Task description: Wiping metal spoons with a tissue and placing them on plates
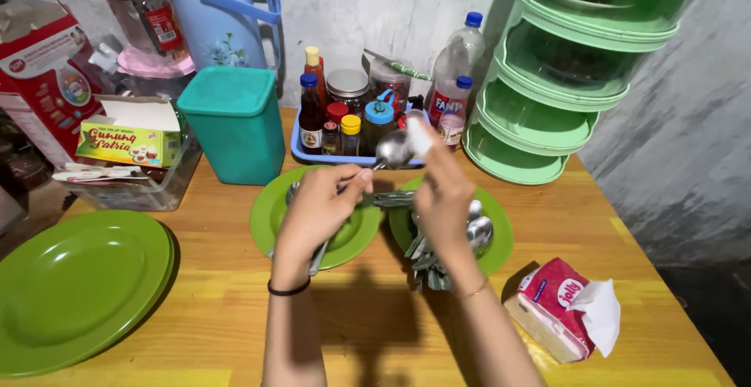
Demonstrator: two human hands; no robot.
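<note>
Hovering raised above two green plates (274, 215) on the bench (227, 309), the left hand (321, 207) pinched a spoon (391, 151) by its handle while the right hand (442, 191) pressed a white tissue (418, 135) against its bowl, just right.

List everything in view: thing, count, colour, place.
spoon: one, silver, held up between both hands
tissue: one, white, against the spoon bowl
small plates: two, green, under the hands
cutlery: several pieces, silver, on the right small plate
large plate: green, table's left; count unclear
tissue pack: one, red, table's right
lidded container: one, teal, behind the small plates
tray of bottles and jars: one, blue, by the wall
tiered rack: one, green, back right
flask: one, blue, back left
left hand: holds the spoon handle
right hand: holds the tissue
</note>
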